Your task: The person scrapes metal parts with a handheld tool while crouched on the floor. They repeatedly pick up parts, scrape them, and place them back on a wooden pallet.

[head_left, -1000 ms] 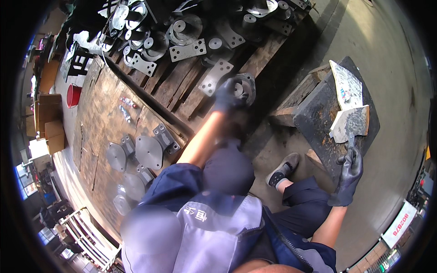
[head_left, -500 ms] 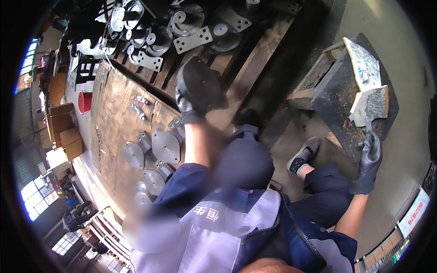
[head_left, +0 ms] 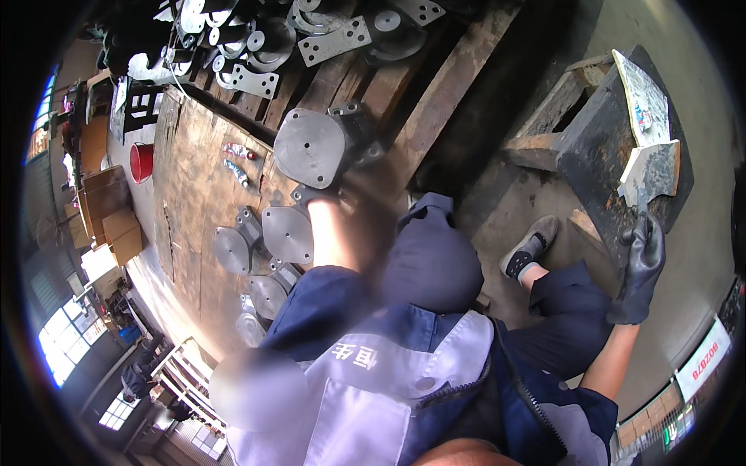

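My left hand (head_left: 315, 194), in a dark glove, holds up a metal casting with a flat rounded plate (head_left: 309, 147). The plate has a small centre hole and its face is toward me; it hides most of the fingers. Off to the right, my right hand (head_left: 643, 268), in a black glove, is closed around the handle of a putty knife (head_left: 642, 200). The knife's wide blade lies over a light board smeared with grey paste (head_left: 654, 169). A longer pale sheet (head_left: 643, 93), with a small tube on it, adjoins that board on a dark stand (head_left: 594, 167).
Several similar castings (head_left: 287, 234) sit on the wooden table (head_left: 194, 210) at left, with two small tubes (head_left: 239, 151) beyond. More metal parts (head_left: 334, 43) crowd a slatted wooden pallet (head_left: 443, 78) ahead. A red bucket (head_left: 141, 162) stands far left.
The casting in my left hand has turned from a dark, tilted view to show its flat face, slightly left. My right hand keeps the putty knife at the board; the whole view has shifted somewhat.
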Tool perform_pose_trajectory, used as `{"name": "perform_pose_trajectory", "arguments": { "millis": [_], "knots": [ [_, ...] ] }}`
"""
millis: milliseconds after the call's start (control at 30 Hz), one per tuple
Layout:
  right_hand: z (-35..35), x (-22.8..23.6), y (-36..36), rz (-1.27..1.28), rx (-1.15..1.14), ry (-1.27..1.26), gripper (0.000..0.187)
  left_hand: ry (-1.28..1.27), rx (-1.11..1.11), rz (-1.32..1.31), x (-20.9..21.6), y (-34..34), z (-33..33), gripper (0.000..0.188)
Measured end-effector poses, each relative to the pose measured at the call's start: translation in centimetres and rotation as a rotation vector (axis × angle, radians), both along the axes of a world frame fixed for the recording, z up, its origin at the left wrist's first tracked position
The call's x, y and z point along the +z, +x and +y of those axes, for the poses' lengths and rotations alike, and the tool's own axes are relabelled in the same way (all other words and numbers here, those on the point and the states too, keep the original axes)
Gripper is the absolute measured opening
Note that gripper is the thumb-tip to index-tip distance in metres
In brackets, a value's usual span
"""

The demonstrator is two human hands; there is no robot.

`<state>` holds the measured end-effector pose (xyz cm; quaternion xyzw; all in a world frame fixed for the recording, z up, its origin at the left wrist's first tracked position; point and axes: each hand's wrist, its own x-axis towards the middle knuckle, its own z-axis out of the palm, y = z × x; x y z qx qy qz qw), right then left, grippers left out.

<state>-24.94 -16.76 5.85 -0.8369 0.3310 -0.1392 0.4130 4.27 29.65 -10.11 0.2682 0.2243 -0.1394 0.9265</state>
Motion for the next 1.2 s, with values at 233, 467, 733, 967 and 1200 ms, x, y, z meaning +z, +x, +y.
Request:
{"name": "perform_pose_trajectory", "arguments": {
  "millis": [233,467,733,967,1200],
  "knots": [
    [0.4,0.5,1.0,0.062,-0.013,0.010,0.031,0.052,-0.095,0.107,0.4,-3.8,7.4,0.051],
    [-1.1,-0.3,-0.5,-0.033,0.067,-0.013,0.031,1.319,-0.478,-0.124,-2.1,-4.3,7.3,0.050],
    [-0.1,1.0,0.0,-0.010,0.058,0.007,0.031,0.993,-0.100,0.093,-3.3,-2.3,7.5,0.050],
    [-0.2,0.9,0.1,0.024,0.027,0.077,0.029,1.853,-0.458,-0.198,-4.2,2.9,10.0,0.046],
    [-0.5,0.5,0.5,-0.014,0.102,0.066,0.022,1.239,-0.260,0.189,-2.7,6.7,8.8,0.046]
  ]
}}
